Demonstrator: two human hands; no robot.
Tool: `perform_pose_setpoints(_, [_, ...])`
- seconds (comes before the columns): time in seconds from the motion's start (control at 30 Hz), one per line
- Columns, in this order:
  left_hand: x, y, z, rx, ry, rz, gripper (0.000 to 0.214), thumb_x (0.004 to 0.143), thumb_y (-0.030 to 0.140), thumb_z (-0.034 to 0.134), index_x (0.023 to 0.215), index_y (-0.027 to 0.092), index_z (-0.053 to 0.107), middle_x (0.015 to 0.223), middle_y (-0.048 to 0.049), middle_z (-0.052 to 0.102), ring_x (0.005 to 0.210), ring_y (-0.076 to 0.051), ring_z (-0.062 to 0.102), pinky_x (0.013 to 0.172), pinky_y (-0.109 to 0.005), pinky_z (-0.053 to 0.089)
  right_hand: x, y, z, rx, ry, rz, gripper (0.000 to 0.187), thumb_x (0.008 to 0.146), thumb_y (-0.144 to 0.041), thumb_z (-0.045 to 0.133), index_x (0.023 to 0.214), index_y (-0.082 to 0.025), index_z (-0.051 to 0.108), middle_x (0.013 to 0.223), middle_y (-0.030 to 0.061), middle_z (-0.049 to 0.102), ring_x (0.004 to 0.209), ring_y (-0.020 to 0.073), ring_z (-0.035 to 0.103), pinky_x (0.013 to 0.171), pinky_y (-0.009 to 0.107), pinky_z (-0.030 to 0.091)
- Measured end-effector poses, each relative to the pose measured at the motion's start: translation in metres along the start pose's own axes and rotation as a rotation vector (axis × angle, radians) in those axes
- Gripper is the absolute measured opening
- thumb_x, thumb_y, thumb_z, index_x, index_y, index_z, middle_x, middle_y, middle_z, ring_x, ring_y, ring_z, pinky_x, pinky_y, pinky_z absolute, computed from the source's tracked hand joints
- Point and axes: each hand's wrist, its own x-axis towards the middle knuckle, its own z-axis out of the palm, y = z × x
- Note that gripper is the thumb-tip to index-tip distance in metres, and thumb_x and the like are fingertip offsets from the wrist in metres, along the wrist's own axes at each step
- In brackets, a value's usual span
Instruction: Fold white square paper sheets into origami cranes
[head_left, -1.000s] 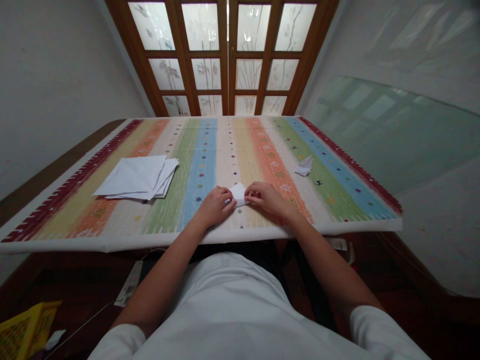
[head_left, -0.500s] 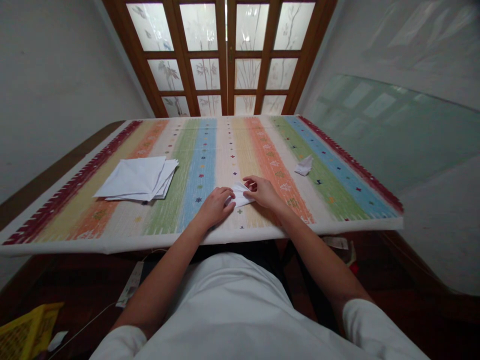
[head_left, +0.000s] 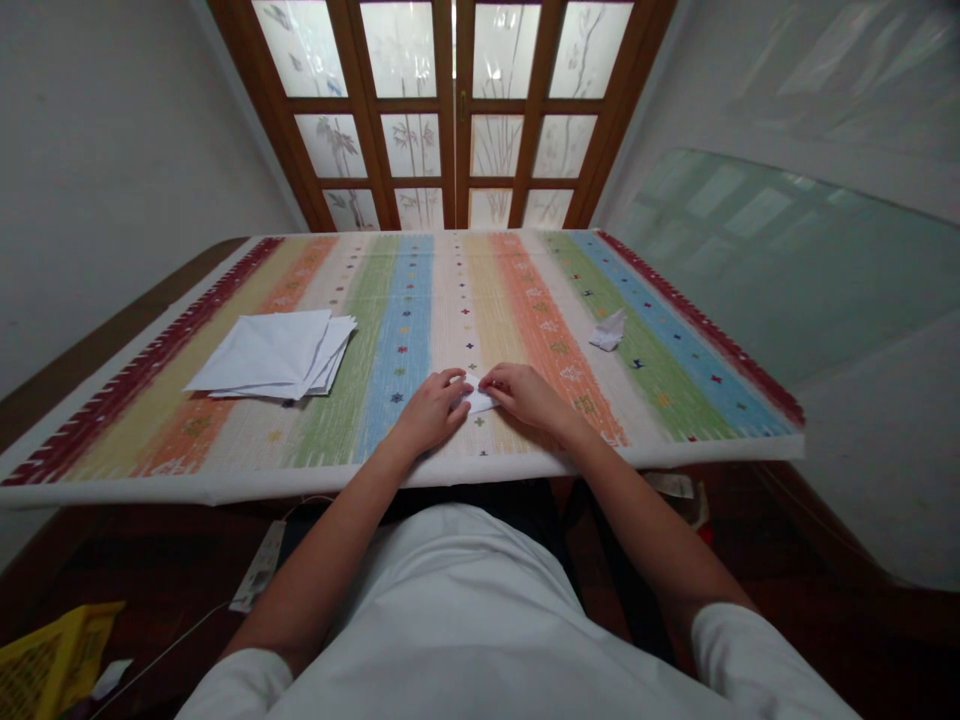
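A small piece of folded white paper (head_left: 482, 401) is held at the near side of a cloth-covered bench (head_left: 386, 290), roughly midway along its front edge. It is laid over a pale stripe of the cloth, and most of its outline is hidden by the two hands. At its left end the paper is touched by the left hand (head_left: 431, 412); the fingers are bent and the thumb is set a little apart from them, but whether the paper is gripped or only pressed down cannot be made out. At its upper right edge the paper is pinched by the right hand (head_left: 531, 396), thumb and index finger being brought together there. A loose stack of white sheets (head_left: 262, 350) is placed on the bench well to the left of the hands, its sheets fanned unevenly at the right side. A second folded paper piece (head_left: 609, 331), with one point raised, is located to the right and farther back, beside the green stripe. A white shirt (head_left: 457, 610) is worn by the person. A yellow crate (head_left: 64, 660) is partly seen at lower left, below bench level. Beyond the bench, wooden doors (head_left: 454, 150) fitted with patterned glass panes are observed.
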Motion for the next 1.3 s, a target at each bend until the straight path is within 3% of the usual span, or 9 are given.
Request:
perform_pose_setpoints(0.07, [0.001, -0.002, 0.001, 0.045, -0.03, 0.012, 0.027, 0.104, 0.021, 0.061, 0.127, 0.02, 0.076, 0.144, -0.0148, 0.072, 0.132, -0.032, 0.066, 0.12, -0.055, 0.052, -0.002, 0.0, 0.001, -0.035, -0.016, 0.003, 0.022, 0.1, -0.01, 0.067, 0.106, -0.018, 0.087, 0.106, 0.0135, 0.084, 0.097, 0.0247, 0.076, 0.092, 0.035, 0.054])
perform_pose_setpoints(0.27, [0.003, -0.003, 0.004, 0.049, -0.023, 0.014, 0.033, 0.111, 0.018, 0.047, 0.125, 0.018, 0.077, 0.14, -0.0145, 0.076, 0.13, -0.029, 0.068, 0.12, -0.053, 0.051, -0.009, -0.001, 0.0, -0.086, -0.036, -0.043, 0.02, 0.1, -0.01, 0.067, 0.106, -0.016, 0.086, 0.109, 0.0145, 0.083, 0.099, 0.0249, 0.075, 0.094, 0.035, 0.054])
perform_pose_setpoints(0.4, [0.001, -0.002, 0.003, -0.001, -0.003, -0.055, 0.033, 0.108, 0.024, 0.059, 0.139, 0.018, 0.068, 0.136, -0.0149, 0.075, 0.128, -0.031, 0.069, 0.117, -0.052, 0.054, -0.015, -0.003, -0.005, -0.048, -0.005, -0.034, 0.017, 0.099, -0.011, 0.071, 0.107, -0.016, 0.085, 0.109, 0.0125, 0.081, 0.098, 0.0228, 0.073, 0.093, 0.033, 0.053])
perform_pose_setpoints(0.63, [-0.004, 0.003, -0.003, -0.049, -0.033, -0.081, 0.071, 0.089, 0.034, 0.084, 0.153, 0.023, 0.055, 0.142, -0.0147, 0.07, 0.131, -0.036, 0.066, 0.115, -0.054, 0.056, -0.021, -0.003, -0.007, -0.012, 0.069, 0.147, 0.011, 0.096, -0.015, 0.078, 0.105, -0.015, 0.085, 0.097, 0.01, 0.079, 0.086, 0.0209, 0.07, 0.082, 0.031, 0.05])
perform_pose_setpoints(0.77, [-0.003, 0.005, -0.004, -0.039, -0.061, -0.083, 0.076, 0.089, 0.034, 0.081, 0.157, 0.022, 0.049, 0.147, -0.0155, 0.067, 0.13, -0.036, 0.064, 0.115, -0.056, 0.054, -0.019, -0.007, -0.007, -0.077, 0.113, 0.201, 0.011, 0.095, -0.011, 0.078, 0.102, -0.015, 0.084, 0.094, 0.009, 0.079, 0.085, 0.0205, 0.068, 0.08, 0.031, 0.048])
perform_pose_setpoints(0.9, [-0.002, 0.006, -0.003, 0.008, -0.119, -0.037, 0.062, 0.095, 0.035, 0.074, 0.151, 0.018, 0.055, 0.154, -0.0178, 0.064, 0.131, -0.038, 0.06, 0.118, -0.058, 0.051, -0.015, -0.011, -0.005, -0.146, 0.133, 0.25, 0.004, 0.095, -0.016, 0.08, 0.098, -0.016, 0.082, 0.093, 0.009, 0.078, 0.083, 0.021, 0.067, 0.075, 0.031, 0.044])
perform_pose_setpoints(1.3, [-0.003, 0.008, -0.006, 0.043, -0.157, -0.002, 0.071, 0.096, 0.037, 0.071, 0.161, 0.02, 0.049, 0.165, -0.0176, 0.058, 0.141, -0.04, 0.055, 0.123, -0.061, 0.047, -0.002, -0.021, -0.011, -0.201, 0.046, 0.353, 0.01, 0.099, -0.017, 0.073, 0.099, -0.017, 0.083, 0.095, 0.0103, 0.082, 0.084, 0.0218, 0.07, 0.073, 0.031, 0.042])
